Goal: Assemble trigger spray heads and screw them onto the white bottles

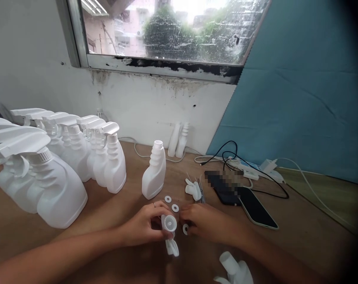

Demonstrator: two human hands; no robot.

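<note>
My left hand [143, 225] is closed around a white trigger spray head [170, 223], its round collar opening turned up toward me. Close on the right, the bent fingers of my right hand [204, 223] pinch a small white ring washer [185, 229], tilted on edge at the fingertips. Just beyond both hands, two more washers [175, 208] lie flat on the wooden table. Behind them stands an open white bottle [155, 169] without a head.
Several white bottles with spray heads [60, 189] crowd the left side. Loose spray heads lie behind my right hand [193, 190] and at the front right [236, 270]. Further right are a phone [258, 208], a dark flat object [222, 188], cables and a power strip [250, 170].
</note>
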